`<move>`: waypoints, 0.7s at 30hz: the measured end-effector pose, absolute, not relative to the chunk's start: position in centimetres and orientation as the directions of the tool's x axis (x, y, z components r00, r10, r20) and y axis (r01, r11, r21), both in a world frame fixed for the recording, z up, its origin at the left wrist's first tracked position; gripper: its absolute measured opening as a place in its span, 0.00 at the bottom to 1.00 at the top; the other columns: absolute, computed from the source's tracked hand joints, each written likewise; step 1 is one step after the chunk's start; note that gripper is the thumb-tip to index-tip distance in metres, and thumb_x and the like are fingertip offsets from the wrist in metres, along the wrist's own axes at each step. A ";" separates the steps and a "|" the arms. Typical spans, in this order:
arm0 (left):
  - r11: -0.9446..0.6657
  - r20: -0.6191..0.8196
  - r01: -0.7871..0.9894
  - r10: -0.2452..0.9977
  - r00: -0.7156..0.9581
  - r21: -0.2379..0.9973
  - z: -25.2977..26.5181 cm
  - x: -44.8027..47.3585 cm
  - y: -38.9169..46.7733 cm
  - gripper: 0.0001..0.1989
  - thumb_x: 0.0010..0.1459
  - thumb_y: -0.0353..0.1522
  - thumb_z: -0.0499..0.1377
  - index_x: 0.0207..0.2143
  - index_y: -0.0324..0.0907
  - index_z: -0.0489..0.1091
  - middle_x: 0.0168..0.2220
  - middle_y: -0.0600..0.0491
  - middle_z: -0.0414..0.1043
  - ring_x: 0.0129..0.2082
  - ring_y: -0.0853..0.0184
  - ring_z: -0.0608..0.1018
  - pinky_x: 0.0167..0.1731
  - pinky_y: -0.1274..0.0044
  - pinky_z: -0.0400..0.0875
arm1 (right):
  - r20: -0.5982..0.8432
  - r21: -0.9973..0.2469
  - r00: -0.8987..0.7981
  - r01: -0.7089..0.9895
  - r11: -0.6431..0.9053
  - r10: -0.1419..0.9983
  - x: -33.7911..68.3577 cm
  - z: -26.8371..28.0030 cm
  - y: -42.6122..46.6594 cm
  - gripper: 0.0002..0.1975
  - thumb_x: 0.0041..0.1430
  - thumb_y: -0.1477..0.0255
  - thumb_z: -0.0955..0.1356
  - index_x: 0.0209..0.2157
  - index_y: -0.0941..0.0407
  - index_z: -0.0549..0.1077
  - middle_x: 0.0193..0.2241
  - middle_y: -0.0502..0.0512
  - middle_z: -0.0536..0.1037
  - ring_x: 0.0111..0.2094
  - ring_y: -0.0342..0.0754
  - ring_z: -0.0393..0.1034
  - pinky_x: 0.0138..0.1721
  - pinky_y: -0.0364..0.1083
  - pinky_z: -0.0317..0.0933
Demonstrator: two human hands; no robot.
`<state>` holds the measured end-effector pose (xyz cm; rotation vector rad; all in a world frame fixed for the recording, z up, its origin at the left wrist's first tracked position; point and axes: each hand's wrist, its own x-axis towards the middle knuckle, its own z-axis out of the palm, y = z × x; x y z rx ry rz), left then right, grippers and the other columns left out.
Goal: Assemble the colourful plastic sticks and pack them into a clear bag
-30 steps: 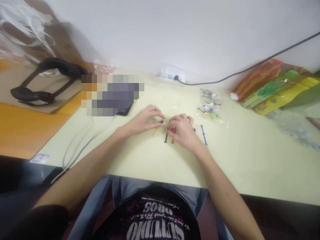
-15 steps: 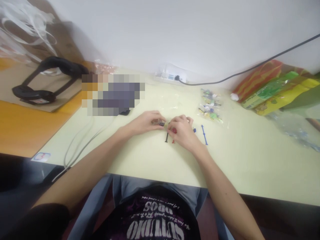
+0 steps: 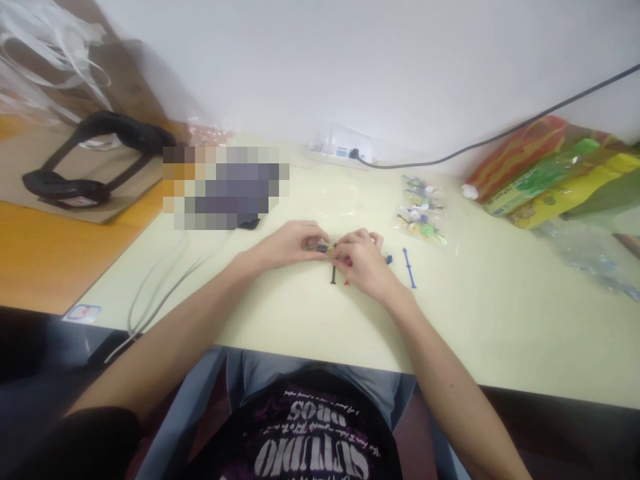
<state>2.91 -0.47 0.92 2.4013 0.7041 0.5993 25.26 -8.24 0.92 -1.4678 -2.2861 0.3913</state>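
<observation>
Between the fingertips of both hands, at the middle of a pale yellow table (image 3: 300, 320), sat a tiny dark piece (image 3: 323, 247), pinched by the left hand (image 3: 287, 243) from one side and met by the right hand (image 3: 363, 260) from the other. The right hand also closed on something red, too small to identify. Just below the fingers lay a black stick (image 3: 333, 274), and just right of the right hand a blue stick (image 3: 409, 268). Farther right sat a clear bag of small parts (image 3: 420, 213). Such thin plastic pieces looked light, stiff and easily dropped, best gripped at their ends.
</observation>
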 end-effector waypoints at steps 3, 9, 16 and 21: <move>-0.698 0.255 0.352 0.608 0.752 0.624 0.9 3.0 -0.5 0.17 0.61 0.47 0.66 0.41 0.43 0.79 0.31 0.53 0.73 0.29 0.69 0.73 0.32 0.77 0.65 | 0.179 -0.442 -0.379 0.793 0.418 0.908 25.2 0.9 -8.3 0.07 0.66 0.74 0.69 0.34 0.52 0.80 0.44 0.58 0.81 0.51 0.59 0.64 0.51 0.59 0.46; -0.699 0.253 0.368 0.615 0.747 0.613 1.0 3.1 -0.6 0.17 0.61 0.48 0.66 0.41 0.44 0.80 0.29 0.54 0.72 0.29 0.69 0.73 0.32 0.78 0.64 | 0.227 -0.481 -0.349 0.771 0.417 0.909 25.1 1.7 -8.4 0.06 0.68 0.73 0.68 0.37 0.52 0.78 0.44 0.57 0.81 0.50 0.57 0.66 0.52 0.56 0.48; -0.676 0.246 0.379 0.639 0.729 0.632 0.8 3.0 -0.5 0.17 0.59 0.46 0.68 0.40 0.43 0.79 0.29 0.55 0.71 0.28 0.70 0.72 0.31 0.78 0.63 | 0.323 -0.566 -0.202 0.742 0.360 0.924 25.3 2.3 -8.3 0.06 0.70 0.73 0.65 0.39 0.52 0.74 0.41 0.54 0.82 0.48 0.56 0.71 0.54 0.55 0.51; -0.688 0.255 0.406 0.647 0.718 0.602 0.5 3.0 -0.4 0.16 0.60 0.45 0.68 0.42 0.42 0.79 0.28 0.56 0.70 0.28 0.70 0.72 0.31 0.78 0.63 | 0.366 -0.630 -0.159 0.683 0.370 0.917 25.3 2.5 -8.4 0.05 0.69 0.72 0.65 0.37 0.52 0.72 0.40 0.53 0.83 0.46 0.55 0.73 0.56 0.55 0.52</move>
